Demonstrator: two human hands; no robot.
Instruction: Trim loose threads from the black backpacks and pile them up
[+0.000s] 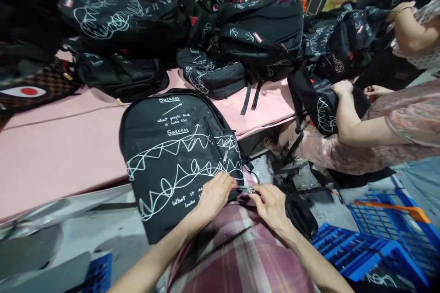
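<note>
A black backpack (175, 155) with white scribbled teeth and the word "Success" lies half on the pink table (62, 146), its lower end on my lap. My left hand (215, 197) is closed on the bag's lower right edge. My right hand (271, 203) pinches a small metal tool or zipper pull (244, 189) between the two hands; I cannot make out which it is.
Piles of similar black backpacks (261, 36) cover the back of the table. A co-worker's arm (357, 119) on the right holds another black bag (321, 105). Blue plastic crates (378, 242) stand at the lower right, another crate (98, 274) at the lower left.
</note>
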